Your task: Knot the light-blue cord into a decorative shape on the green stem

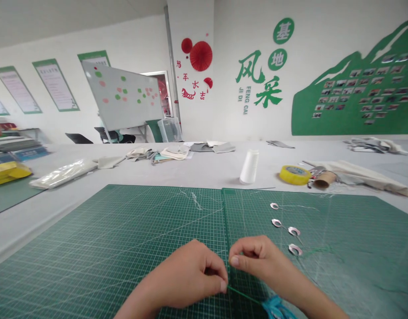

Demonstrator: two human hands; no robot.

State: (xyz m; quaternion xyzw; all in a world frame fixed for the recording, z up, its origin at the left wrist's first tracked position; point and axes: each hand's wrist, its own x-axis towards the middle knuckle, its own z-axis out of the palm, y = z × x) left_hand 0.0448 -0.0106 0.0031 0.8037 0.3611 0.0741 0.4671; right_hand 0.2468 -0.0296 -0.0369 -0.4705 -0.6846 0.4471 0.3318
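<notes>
My left hand is closed in a pinch on a green thread just above the cutting mat. That thread runs down to the right, to a bright blue bundle at the bottom edge of the head view, partly cut off. Close beside it, my right hand is also pinched, thumb against forefinger; whatever is between those fingertips is too small to make out. Several small silvery threader-like pieces lie right of my right hand, among them one near a loose green thread.
Two green gridded cutting mats meet in the middle. Behind them stand a white thread cone, a yellow tape roll and a cardboard tube. Fabric scraps lie farther back. A plastic-wrapped packet is at left.
</notes>
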